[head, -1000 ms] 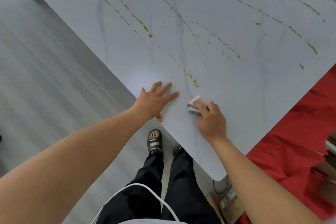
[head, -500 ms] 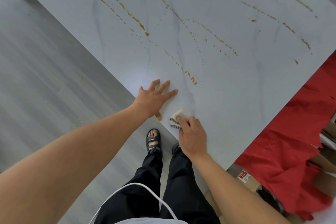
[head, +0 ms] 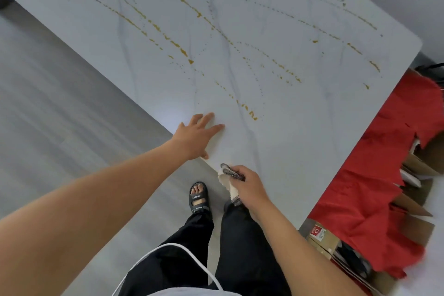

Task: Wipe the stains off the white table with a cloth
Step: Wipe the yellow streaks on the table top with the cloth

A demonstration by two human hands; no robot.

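Withdrawing cloth (head: 228,181) past table (head: 300,139) edge

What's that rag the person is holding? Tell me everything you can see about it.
The cloth is a small, soft, crumpled rag, cream-white with a dark grey speckled border. The right hand grips it bunched up, fingers curled round it, so only part of it shows. It sits at the near edge of the white table, with a fold hanging down past that edge. Whether it presses on the tabletop is hard to tell. Nothing else touches it.
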